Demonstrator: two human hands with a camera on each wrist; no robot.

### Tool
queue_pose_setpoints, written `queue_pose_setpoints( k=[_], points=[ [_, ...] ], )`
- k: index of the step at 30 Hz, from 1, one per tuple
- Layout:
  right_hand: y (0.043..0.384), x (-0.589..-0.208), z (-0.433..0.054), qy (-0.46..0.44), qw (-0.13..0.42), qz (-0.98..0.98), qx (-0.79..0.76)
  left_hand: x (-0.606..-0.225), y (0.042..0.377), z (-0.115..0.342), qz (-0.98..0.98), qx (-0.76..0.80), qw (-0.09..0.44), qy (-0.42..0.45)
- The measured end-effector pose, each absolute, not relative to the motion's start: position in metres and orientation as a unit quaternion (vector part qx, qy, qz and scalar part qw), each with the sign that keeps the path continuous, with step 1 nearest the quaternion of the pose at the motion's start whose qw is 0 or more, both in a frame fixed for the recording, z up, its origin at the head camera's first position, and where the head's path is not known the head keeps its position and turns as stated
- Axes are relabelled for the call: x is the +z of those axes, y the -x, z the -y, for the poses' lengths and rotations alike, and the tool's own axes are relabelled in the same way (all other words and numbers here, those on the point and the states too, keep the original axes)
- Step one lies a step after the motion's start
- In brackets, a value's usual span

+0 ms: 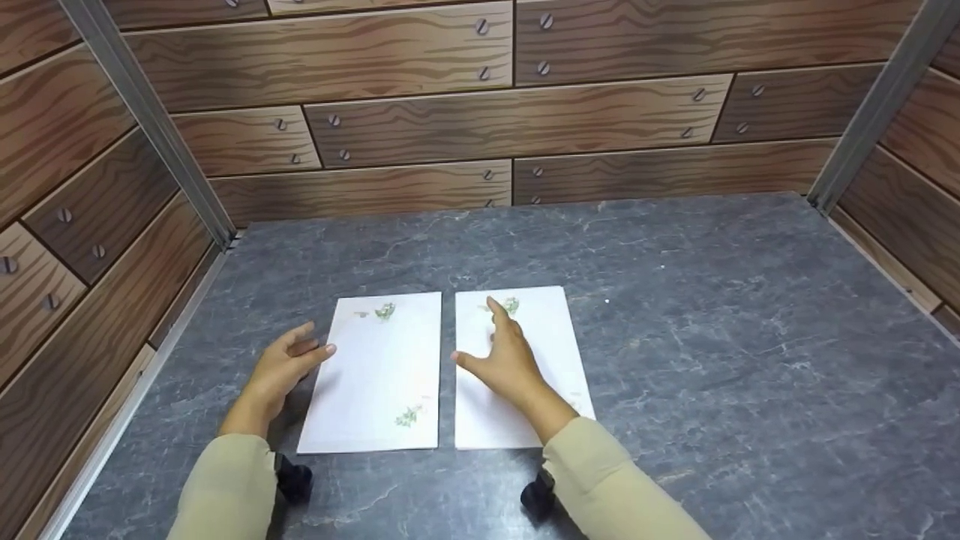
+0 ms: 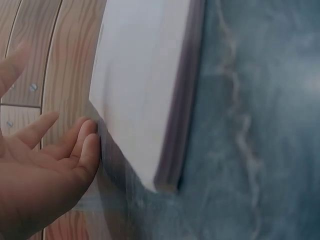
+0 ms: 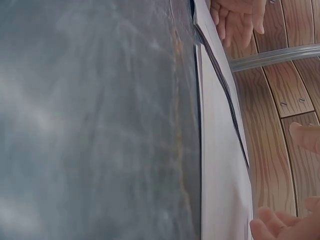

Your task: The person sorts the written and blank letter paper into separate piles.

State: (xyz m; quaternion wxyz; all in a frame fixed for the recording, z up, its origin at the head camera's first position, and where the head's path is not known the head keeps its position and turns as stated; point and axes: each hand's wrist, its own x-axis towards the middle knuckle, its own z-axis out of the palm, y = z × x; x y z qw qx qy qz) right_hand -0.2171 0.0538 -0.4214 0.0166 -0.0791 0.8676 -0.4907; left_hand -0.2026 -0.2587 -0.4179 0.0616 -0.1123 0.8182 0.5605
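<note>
Two white paper stacks with small green floral prints lie side by side on the dark table, a narrow gap between them. At the outer edge of the left stack (image 1: 379, 367) is my left hand (image 1: 279, 371), its thumb tip over the paper's border and its fingers loosely bent. The left wrist view shows this stack's thick side (image 2: 176, 125) close to the fingertips; contact is unclear. Above the right stack (image 1: 480, 412), my right hand (image 1: 510, 367) has its thumb and index finger spread wide, holding nothing. Its other fingers are mostly hidden in the head view.
A grey marbled tabletop (image 1: 712, 337) extends to the right and behind the stacks. Wood-patterned walls (image 1: 420, 127) with grey metal corner posts (image 1: 154, 120) enclose it at the back and sides. Dark wrist cameras (image 1: 295, 480) sit beneath both sleeves.
</note>
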Motion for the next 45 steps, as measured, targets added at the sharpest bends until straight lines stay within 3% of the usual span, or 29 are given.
queue_pose_setpoints(
  k=[26, 45],
  points=[
    [0.213, -0.422, -0.03, 0.081, 0.14, -0.812, -0.561, -0.416, 0.201, 0.267, -0.771, 0.613, 0.107, 0.135],
    [0.211, -0.425, -0.022, 0.104, 0.151, -0.822, -0.54, -0.415, 0.199, 0.266, -0.772, 0.613, 0.109, 0.128]
  ],
)
